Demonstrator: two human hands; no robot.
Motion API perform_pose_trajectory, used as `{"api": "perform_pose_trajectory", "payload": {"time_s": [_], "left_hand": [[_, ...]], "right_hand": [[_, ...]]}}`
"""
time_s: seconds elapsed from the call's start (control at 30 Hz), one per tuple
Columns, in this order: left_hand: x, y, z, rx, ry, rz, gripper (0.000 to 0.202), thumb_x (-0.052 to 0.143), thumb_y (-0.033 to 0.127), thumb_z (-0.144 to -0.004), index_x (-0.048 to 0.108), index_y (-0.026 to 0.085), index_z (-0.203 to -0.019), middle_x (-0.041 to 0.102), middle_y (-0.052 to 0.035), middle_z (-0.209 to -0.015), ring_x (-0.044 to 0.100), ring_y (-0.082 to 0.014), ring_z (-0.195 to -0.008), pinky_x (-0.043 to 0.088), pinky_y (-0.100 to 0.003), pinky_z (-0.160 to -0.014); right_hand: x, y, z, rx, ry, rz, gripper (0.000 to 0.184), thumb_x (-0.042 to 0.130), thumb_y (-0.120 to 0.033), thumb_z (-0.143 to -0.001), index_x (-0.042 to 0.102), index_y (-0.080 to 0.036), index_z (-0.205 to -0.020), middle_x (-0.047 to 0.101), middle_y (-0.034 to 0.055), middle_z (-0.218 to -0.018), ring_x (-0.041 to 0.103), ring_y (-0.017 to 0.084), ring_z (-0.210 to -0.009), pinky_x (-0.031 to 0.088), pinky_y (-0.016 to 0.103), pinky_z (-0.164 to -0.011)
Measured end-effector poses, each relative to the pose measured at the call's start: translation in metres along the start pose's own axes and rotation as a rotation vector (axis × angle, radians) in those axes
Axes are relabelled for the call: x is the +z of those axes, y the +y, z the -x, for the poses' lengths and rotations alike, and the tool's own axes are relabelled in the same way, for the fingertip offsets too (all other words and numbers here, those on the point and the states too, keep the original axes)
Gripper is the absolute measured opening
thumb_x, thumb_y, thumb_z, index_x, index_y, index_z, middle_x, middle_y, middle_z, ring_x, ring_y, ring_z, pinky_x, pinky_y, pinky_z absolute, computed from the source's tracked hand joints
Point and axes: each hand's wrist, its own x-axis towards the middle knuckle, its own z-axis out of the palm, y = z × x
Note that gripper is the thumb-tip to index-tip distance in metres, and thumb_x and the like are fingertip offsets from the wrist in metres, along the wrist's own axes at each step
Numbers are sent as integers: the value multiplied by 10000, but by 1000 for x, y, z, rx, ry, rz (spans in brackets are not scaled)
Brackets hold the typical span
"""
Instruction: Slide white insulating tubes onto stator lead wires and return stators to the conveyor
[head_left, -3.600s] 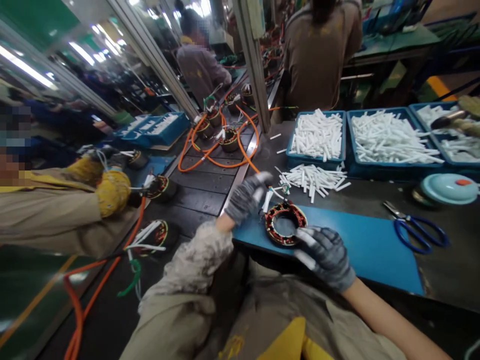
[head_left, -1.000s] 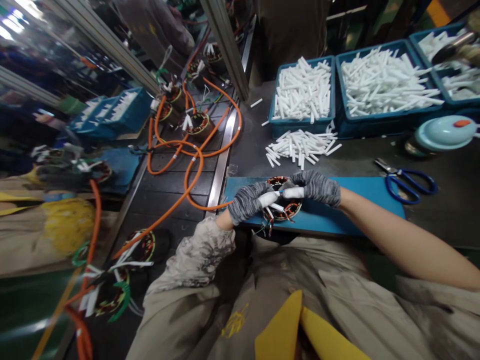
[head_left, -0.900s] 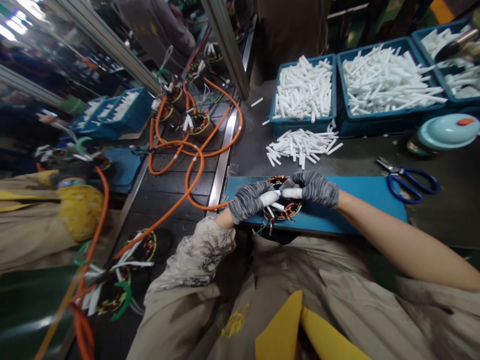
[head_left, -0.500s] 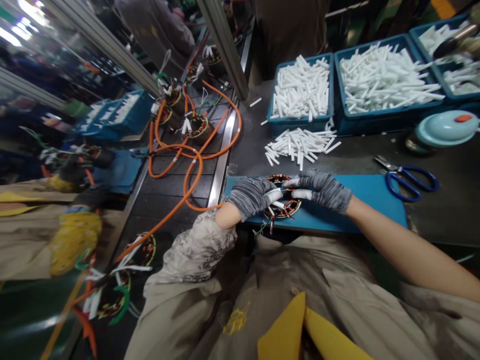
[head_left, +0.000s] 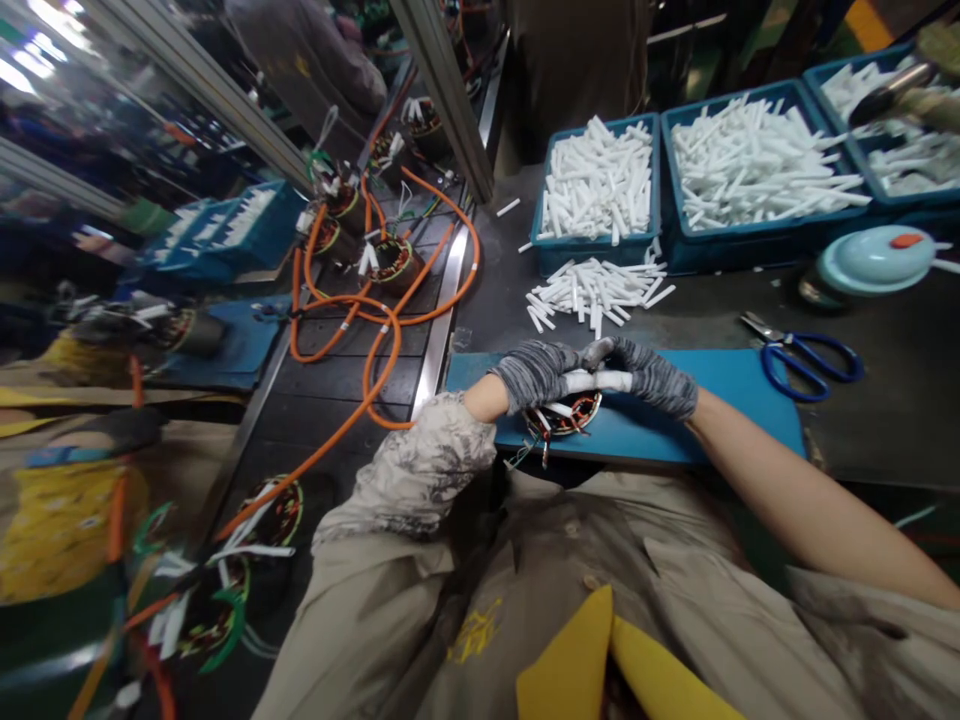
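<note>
On a blue mat point(head_left: 735, 400) in front of me stands a round motor stator point(head_left: 581, 412) with copper-red windings, white sleeves and thin leads hanging at its near side. Above its far part my two gloved hands meet fingertip to fingertip. My left hand point(head_left: 534, 376) is closed in a pinch, and so is my right hand point(head_left: 646, 376). Whatever lies between the fingers is too small or too hidden to name. Just beyond the hands lies a loose pile of white sleeves point(head_left: 596, 290).
Blue bins point(head_left: 596, 243) of white sleeves line the back. Blue-handled scissors point(head_left: 810, 362) and a light-blue lidded cup point(head_left: 874, 258) stand at right. Leftward, a conveyor point(head_left: 337, 385) carries stators and orange hoses point(head_left: 386, 365); a co-worker's yellow sleeve point(head_left: 67, 520) shows beyond.
My left hand has moved right and my fingertips have come together over the stator, covering its far part. The co-worker's yellow-sleeved arm at left has shifted left.
</note>
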Motion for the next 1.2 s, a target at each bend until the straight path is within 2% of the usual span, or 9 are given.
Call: {"api": "perform_pose_trajectory", "payload": {"time_s": [0.23, 0.37, 0.47, 0.63, 0.77, 0.87, 0.97, 1.1, 1.2], "left_hand": [[2, -23, 32, 105, 237, 192, 502, 781, 466, -838, 707, 173, -1238, 747, -95, -1108, 703, -246, -1023, 537, -358, -938], [8, -29, 30, 134, 171, 399, 322, 684, 384, -934, 747, 195, -1187, 778, -63, -1137, 719, -212, -1067, 538, -322, -980], [12, -27, 27, 109, 142, 402, 327, 632, 399, -972, 732, 258, -1250, 770, -24, -1204, 715, -208, -1116, 530, -317, -1009], [11, -32, 25, 124, 263, 129, 701, 791, 527, -822, 611, 218, -1424, 664, -130, -1370, 610, -329, -1292, 469, -464, -1124], [17, -37, 19, 93, 252, 327, 797, 801, 491, -807, 523, 146, -1469, 618, -174, -1425, 589, -326, -1322, 464, -484, -1136], [23, -36, 16, 23, 286, 567, 814, 812, 475, -795, 490, 172, -1479, 670, -137, -1352, 649, -282, -1228, 510, -440, -1081], [27, -36, 11, -139, 363, 709, 750, 822, 445, -787, 527, 159, -1414, 749, -93, -1094, 715, -240, -997, 572, -413, -946], [29, -36, 10, -214, 367, 763, 659, 800, 395, -816, 547, 142, -1370, 738, -63, -949, 705, -202, -854, 594, -380, -848], [31, -31, 28, -112, 482, 583, 641, 789, 419, -841, 559, 175, -1387, 712, -111, -1184, 689, -233, -1084, 561, -425, -1010]], "right_hand": [[4, 2, 20, -29, -44, -103, 478, 835, -406, -793, 701, -290, -1237, 724, 44, -1312, 645, 262, -1233, 473, 499, -1109], [7, 2, 18, -26, -106, -174, 548, 811, -411, -824, 651, -319, -1340, 652, 48, -1443, 592, 263, -1334, 431, 513, -1157], [2, 3, 18, -14, -118, -157, 574, 809, -426, -825, 641, -316, -1362, 656, 53, -1440, 587, 268, -1345, 430, 513, -1162], [1, 3, 29, -13, 1, -49, 513, 781, -487, -839, 681, -310, -1310, 689, 58, -1391, 621, 286, -1305, 442, 535, -1155], [10, -9, 17, -111, -89, 66, 545, 694, -570, -891, 644, -327, -1377, 628, 49, -1476, 540, 283, -1401, 371, 503, -1220], [10, -19, 6, -149, 58, 46, 591, 598, -649, -922, 623, -301, -1399, 625, 50, -1476, 537, 280, -1400, 377, 492, -1222], [3, -21, 11, -148, 252, 103, 546, 629, -610, -921, 637, -296, -1368, 671, 50, -1409, 597, 280, -1324, 440, 491, -1170], [-3, -9, 34, -249, 103, 379, 374, 681, -470, -930, 700, -301, -1263, 760, 55, -1237, 698, 262, -1140, 526, 455, -1033], [-4, 2, 42, -491, -79, 643, 321, 631, -373, -979, 692, -311, -1288, 751, 58, -1279, 697, 246, -1161, 484, 447, -1043]]}}
